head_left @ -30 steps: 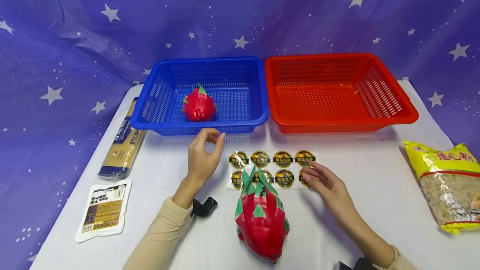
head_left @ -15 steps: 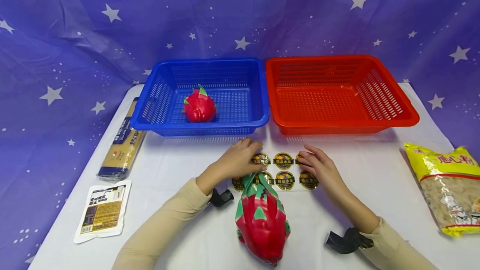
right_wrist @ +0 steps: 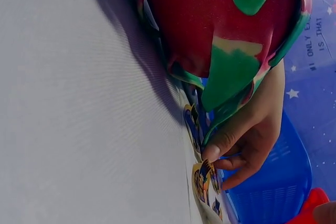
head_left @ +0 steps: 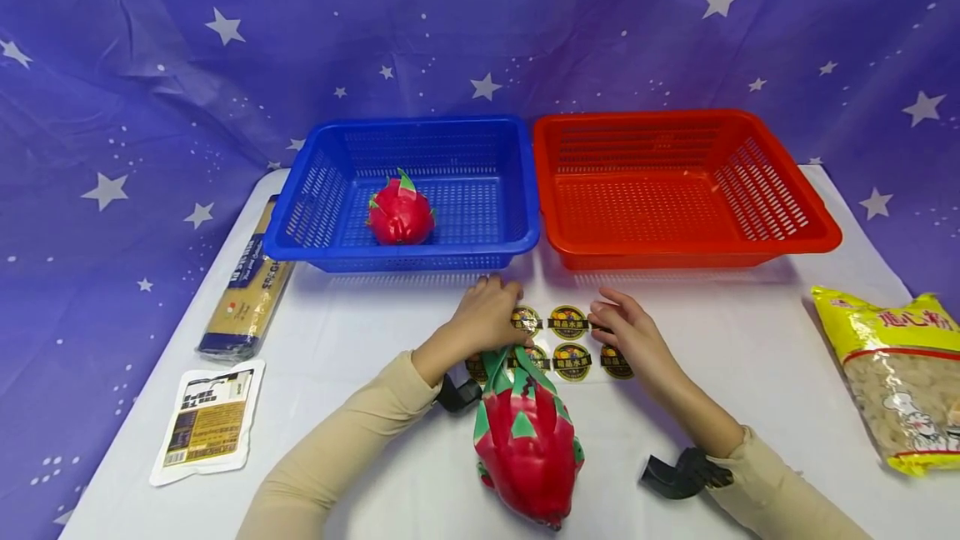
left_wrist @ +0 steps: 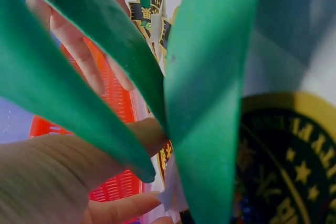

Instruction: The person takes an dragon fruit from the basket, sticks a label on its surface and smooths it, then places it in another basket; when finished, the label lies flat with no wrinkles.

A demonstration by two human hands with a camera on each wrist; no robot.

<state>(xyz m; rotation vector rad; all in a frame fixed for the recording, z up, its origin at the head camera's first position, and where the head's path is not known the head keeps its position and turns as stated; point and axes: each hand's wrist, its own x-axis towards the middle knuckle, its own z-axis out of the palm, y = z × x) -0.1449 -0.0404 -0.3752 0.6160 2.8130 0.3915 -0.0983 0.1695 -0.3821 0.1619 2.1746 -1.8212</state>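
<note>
Sticker sheet pinched in left hand; grip plain in right wrist view, unclear from head. Right hand loosely extended alongside.

Head view: bright and even, with sharp detail across the white tablecloth.
Baskets: narrow shadows fall in front of the blue basket and red basket (speckled, matching the perforations).
Large dragon fruit: mild sheen on the red skin.
Left wrist view: dimmer; green leaves loom close with soft detail, nearest sticker in shade.
Right wrist view: subdued, greyish; a soft-edged shadow darkens the cloth beside the fruit.
</note>
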